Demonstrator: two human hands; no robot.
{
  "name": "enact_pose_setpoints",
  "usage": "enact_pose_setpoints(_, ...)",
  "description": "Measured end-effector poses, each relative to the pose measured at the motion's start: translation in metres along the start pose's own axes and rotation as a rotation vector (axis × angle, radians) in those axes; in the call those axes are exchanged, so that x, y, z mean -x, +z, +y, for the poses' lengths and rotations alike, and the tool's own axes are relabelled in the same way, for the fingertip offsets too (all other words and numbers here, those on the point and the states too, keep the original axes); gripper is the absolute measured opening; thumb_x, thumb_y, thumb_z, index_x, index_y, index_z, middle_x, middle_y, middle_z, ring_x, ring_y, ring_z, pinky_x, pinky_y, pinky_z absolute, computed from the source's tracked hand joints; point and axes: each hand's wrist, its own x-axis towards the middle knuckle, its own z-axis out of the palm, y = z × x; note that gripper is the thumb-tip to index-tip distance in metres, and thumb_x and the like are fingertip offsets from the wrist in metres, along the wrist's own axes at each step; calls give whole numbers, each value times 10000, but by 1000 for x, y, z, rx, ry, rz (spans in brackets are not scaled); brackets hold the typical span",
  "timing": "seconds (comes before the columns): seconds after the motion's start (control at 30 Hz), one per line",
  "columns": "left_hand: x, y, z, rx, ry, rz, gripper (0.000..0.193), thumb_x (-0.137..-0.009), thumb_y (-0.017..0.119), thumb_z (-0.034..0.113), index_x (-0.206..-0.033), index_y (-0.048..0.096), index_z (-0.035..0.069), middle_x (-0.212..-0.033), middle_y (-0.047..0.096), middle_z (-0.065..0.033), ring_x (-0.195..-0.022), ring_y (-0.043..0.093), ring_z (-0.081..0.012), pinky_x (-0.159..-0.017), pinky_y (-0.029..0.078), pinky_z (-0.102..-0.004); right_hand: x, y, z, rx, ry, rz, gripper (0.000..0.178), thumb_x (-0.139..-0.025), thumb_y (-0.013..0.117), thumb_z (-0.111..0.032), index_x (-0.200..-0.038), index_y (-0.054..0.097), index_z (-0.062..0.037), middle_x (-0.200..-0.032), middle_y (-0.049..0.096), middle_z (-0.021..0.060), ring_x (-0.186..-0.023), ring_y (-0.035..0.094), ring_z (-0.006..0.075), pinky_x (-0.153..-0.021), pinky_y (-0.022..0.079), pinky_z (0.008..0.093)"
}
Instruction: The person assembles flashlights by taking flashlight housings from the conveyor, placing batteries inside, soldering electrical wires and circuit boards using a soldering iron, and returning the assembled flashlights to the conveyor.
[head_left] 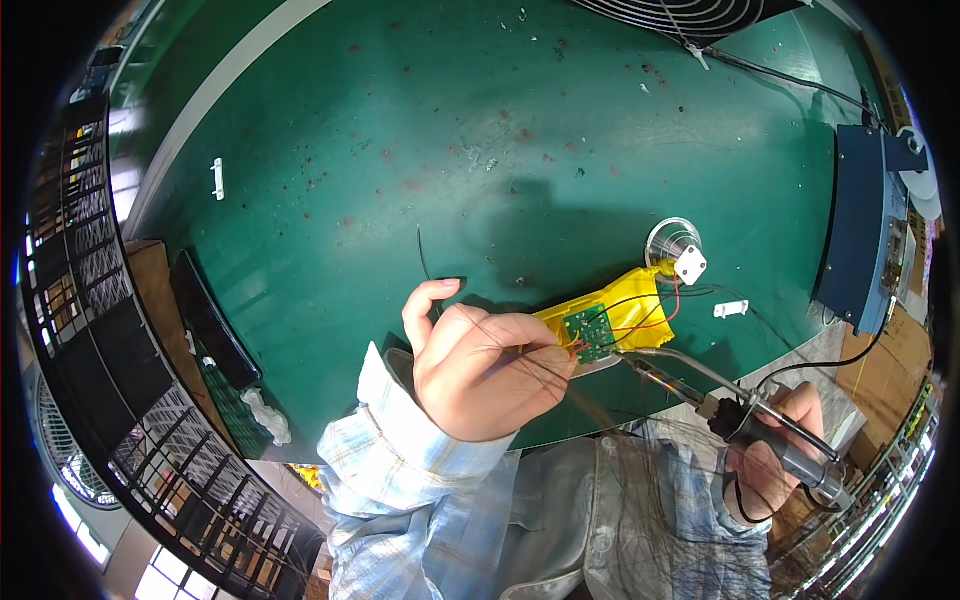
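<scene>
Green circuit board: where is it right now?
In the head view, the green circuit board is right of and below centre, against the yellow casing, between the left hand and the soldering iron.

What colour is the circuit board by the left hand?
Green; the circuit board shows in the head view.

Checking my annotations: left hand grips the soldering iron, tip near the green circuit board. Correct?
Wrong hand: the head view shows the right hand gripping the soldering iron, with its tip near the green circuit board.
</scene>
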Motion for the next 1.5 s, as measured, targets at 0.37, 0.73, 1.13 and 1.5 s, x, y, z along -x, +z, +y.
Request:
enact_pose_setpoints(0.37, 3, -2, -2, -36, 29, -85, 170, -538, 756, 127, -638, 635, 191, -785, 576, 74, -683, 505, -116, -913, 296, -402, -1, -3, -2, -16, 2, -23, 434, -658, 769, -268, -799, 439, -23, -693, 511, 68, -584, 446, 84, -529, 345, 197)
enact_pose_setpoints(0.73, 2, -5, -4, -47, 75, -132, 120, -578, 748, 153, -644, 660, 201, -795, 586, 76, -692, 516, -118, -925, 284, -405, -1, -6, 2, -9, 5, -24, 434, -655, 767, -254, -790, 424, -26, -696, 515, 76, -590, 443, 87, -533, 345, 201)
enact_pose_setpoints(1.13, 0, -8, -2, -22, 99, -118, 150, -589, 744, 112, -705, 656, 147, -786, 608, 38, -695, 528, -137, -923, 297, -425, -1, -7, 4, -76, 6, -48, 409, -671, 758, -221, -794, 422, -23, -698, 530, 84, -592, 458, 91, -531, 355, 203)
enact_pose_setpoints(1.5, 1, -4, -5, 48, 61, -61, 209, -567, 698, 24, -717, 610, 139, -783, 641, 46, -680, 545, -123, -915, 290, -387, 0, -10, 7, -66, 49, -21, 405, -657, 746, -224, -792, 421, -22, -682, 527, 89, -579, 441, 91, -526, 340, 208)
